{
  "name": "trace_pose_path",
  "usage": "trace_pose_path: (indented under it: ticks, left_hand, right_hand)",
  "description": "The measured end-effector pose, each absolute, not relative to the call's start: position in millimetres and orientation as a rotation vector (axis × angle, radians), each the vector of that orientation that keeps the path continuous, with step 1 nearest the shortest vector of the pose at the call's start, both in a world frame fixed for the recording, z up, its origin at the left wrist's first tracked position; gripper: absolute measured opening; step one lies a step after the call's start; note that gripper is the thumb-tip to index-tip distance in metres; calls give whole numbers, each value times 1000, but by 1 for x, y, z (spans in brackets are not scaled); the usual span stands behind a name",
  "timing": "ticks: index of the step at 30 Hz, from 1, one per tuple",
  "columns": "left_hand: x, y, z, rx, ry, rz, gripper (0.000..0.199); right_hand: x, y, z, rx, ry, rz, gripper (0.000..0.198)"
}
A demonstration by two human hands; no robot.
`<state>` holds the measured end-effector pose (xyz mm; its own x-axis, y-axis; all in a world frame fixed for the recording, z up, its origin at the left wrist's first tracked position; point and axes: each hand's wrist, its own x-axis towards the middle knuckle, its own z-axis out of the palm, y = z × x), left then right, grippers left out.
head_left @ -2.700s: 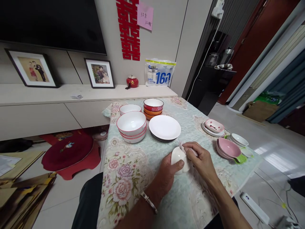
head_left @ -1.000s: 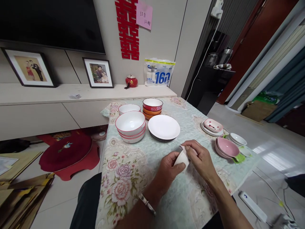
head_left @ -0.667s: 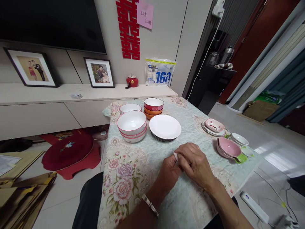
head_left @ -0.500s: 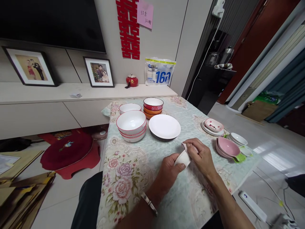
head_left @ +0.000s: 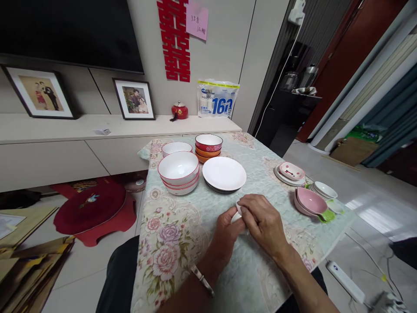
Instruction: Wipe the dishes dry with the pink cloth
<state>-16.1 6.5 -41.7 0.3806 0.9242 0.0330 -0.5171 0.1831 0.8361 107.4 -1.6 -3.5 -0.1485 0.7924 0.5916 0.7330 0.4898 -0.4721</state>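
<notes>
Over the near part of the table, my left hand is closed around a small white dish; its shape is mostly hidden by the fingers. Folded over that dish is my right hand, its fingers bent and pressing a pale cloth, of which only a small edge shows. Just beyond my hands stands a stack of plates, white on top with dark rims below. Left of it are stacked white bowls with red rims.
Red and orange bowls are stacked behind the plates. On the right sit pink bowls, small white bowls and a patterned dish on plates. A floral tablecloth covers the table. A red stool stands at left.
My right hand has moved left and closed over the dish, covering more of it and the cloth. The left hand has shifted slightly left.
</notes>
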Motion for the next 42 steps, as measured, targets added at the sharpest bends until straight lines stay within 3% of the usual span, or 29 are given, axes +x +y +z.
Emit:
trace_pose_path:
  ticks: [4,10,15,21,26,30,33,37,42]
  left_hand:
    - [-15,6,-38,840,529,1100,18]
    - [-14,8,-44,702,575,1074,21]
    - [-16,11,-43,682,610,1069,16]
    - [-20,13,-45,771,563,1037,33]
    - [-16,11,-45,796,487,1076,18]
    - [-11,10,-44,780,470,1114,19]
    - [-11,10,-44,737,492,1117,15]
    - [-12,10,-46,685,570,1117,11]
    - [-12,11,-51,695,637,1124,27]
  right_hand:
    - [112,1,-3,-1166,-1961,115,20]
    - [136,17,-22,-1408,-1354,720,28]
    - [138,25,-48,-1451,-1186,855,39]
    - [135,15,-36,-1453,-1255,807,34]
    - [120,2,0,-1309,-1858,200,20]
    - [107,0,5,-1237,-2110,-17,19]
    - [113,6,-1,-1245,-1997,91,21]
    - [134,17,-12,-1417,-1643,473,22]
    - [147,26,-27,-1531,-1444,657,35]
